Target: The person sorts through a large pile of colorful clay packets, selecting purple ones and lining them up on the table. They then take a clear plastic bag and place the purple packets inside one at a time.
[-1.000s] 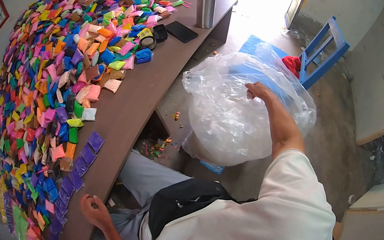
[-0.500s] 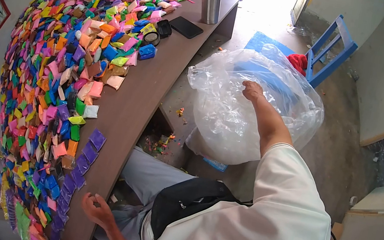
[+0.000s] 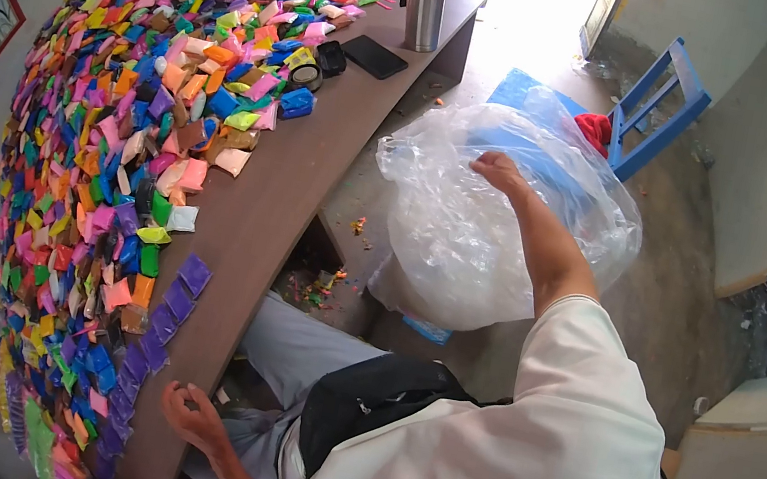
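Observation:
My right hand (image 3: 499,171) reaches over a large clear plastic bag (image 3: 461,263), which stands on the floor beside the table. Its fingers are pinched together, and whatever lies between them, if anything, cannot be made out. Loosely curled, my left hand (image 3: 197,416) rests at the table's near edge, a gap showing between thumb and fingers and nothing visible in it. Close to it, flat purple packets (image 3: 151,353) lie in an overlapping row. Beyond that row, a wide heap of small packets (image 3: 104,152) in many colours covers much of the table (image 3: 250,217).
A steel flask (image 3: 423,8) and a black phone (image 3: 374,57) stand and lie toward the table's far end. A round dark object (image 3: 305,76) sits by the heap. Behind the bag is a blue chair (image 3: 658,113) with red cloth (image 3: 592,130). Colourful scraps (image 3: 325,286) litter the floor.
My right hand has shifted slightly left and up over the bag, its fingers drawn closer together. My left hand has stayed nearly in place.

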A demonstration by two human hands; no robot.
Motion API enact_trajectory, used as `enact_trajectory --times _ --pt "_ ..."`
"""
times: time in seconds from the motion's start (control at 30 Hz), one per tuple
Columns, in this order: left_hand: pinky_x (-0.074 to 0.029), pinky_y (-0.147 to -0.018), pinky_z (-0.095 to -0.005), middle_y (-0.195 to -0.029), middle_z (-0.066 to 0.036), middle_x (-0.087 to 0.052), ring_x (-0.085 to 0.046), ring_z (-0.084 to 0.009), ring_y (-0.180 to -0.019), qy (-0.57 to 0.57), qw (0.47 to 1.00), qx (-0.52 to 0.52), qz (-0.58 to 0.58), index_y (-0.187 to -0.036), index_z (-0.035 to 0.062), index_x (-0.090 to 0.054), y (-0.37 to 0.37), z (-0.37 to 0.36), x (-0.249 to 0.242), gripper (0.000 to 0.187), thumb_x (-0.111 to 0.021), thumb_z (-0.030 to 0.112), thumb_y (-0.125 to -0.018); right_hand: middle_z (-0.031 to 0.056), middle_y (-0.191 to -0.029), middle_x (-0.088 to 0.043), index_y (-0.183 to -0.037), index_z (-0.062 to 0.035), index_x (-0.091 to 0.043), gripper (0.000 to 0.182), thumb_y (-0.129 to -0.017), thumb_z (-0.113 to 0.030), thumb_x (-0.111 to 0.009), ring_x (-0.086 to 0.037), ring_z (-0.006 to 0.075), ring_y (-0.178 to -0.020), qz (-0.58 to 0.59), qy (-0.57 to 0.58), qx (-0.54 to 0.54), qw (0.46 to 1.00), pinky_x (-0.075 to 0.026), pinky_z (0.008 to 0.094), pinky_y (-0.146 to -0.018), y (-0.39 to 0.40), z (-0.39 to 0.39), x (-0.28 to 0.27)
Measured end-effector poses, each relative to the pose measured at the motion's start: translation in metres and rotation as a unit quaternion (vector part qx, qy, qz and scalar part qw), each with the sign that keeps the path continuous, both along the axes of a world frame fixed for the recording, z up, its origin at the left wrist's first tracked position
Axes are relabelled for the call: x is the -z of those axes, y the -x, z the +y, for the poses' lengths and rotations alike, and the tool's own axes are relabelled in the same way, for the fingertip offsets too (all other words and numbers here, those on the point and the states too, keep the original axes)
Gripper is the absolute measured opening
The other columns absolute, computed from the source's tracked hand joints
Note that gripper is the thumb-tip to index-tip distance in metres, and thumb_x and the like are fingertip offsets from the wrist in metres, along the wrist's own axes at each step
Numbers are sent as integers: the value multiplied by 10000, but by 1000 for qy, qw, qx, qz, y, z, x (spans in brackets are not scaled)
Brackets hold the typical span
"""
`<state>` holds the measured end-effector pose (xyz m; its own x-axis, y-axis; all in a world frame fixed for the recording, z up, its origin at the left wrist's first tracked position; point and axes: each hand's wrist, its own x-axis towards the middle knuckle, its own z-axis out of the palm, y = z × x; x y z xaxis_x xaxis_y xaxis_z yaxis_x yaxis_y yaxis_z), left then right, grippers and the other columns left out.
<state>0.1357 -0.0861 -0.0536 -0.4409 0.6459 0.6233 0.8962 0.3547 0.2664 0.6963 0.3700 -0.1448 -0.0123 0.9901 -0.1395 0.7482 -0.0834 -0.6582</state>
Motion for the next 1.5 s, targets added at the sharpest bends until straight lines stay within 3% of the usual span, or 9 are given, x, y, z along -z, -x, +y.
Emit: enact_trajectory --times 0.2,0.43,0.63,0.77,0.83,0.9,0.93,1.27,1.5 --pt "-462 -838 -472 -1089 -188 -615 -593 -363 -974 -7 1000 -12 -6 -795 -4 -541 2 -1 3 166 -600 108 -902 162 -1000 -710 -1033 -75 -727 372 -772 -341 -727 -666 315 -983 -208 -2 -107 972 -516 400 -878 17 -10 13" --pt "-459 -849 -472 -1094 -179 -611 -590 -361 -988 6 1000 -18 -24 -795 -10 -538 1 0 2 169 -600 107 -899 188 -971 -705 -945 -38 -726 308 -837 -295 -595 -657 352 -991 -133 -67 -36 988 -510 427 -861 12 -3 3" --pt "-465 -858 -474 -1096 -185 -619 -597 -362 -1000 5 1000 -22 -15 -806 -9 -548 -3 0 -1 153 -601 98 -900 203 -940 -704 -963 -39 -728 305 -855 -296 -605 -667 360 -926 214 -14 174 961 -506 409 -838 -17 -8 -1" --pt "-479 -857 -467 -1109 -193 -629 -606 -359 -1007 13 999 -23 -22 -824 -5 -557 2 0 5 142 -600 100 -909 102 -824 -697 -941 -30 -705 238 -858 -239 -626 -660 220 -708 -176 -82 47 980 -532 366 -654 -146 32 56" --pt "-485 -849 -462 -1114 -196 -631 -609 -357 -1006 14 999 -28 -30 -826 -2 -557 4 -1 8 141 -599 101 -912 55 -745 -662 -912 -74 -704 196 -855 -250 -639 -621 180 -625 -529 -138 -154 823 -514 324 -577 -275 90 159" --pt "-490 -837 -457 -1116 -200 -631 -611 -354 -1003 9 999 -31 -22 -824 2 -554 4 -1 10 141 -599 102 -913 52 -732 -658 -916 -75 -699 237 -858 -302 -666 -623 185 -616 -190 183 34 964 -522 336 -570 -194 -5 41" --pt "-483 -795 -447 -1110 -198 -633 -609 -349 -969 1 1000 -23 -8 -816 1 -554 6 -1 11 150 -599 104 -915 51 -726 -656 -918 -75 -697 261 -860 -328 -679 -623 188 -612 -82 285 178 938 -527 342 -566 -132 -69 -47" --pt "-479 -756 -440 -1097 -193 -632 -607 -340 -927 6 999 -20 30 -808 -2 -555 10 -2 12 165 -595 116 -916 56 -767 -685 -978 -32 -686 419 -842 -427 -664 -661 199 -639 -197 198 43 959 -545 347 -552 -82 -82 -22" --pt "-480 -741 -429 -1104 -189 -635 -616 -340 -938 2 999 -21 26 -820 -8 -571 8 -1 12 172 -597 129 -921 97 -1133 -671 -1112 -78 -684 413 -801 -351 -679 -667 243 -973 -270 287 -164 904 -572 411 -763 -27 -79 -43"
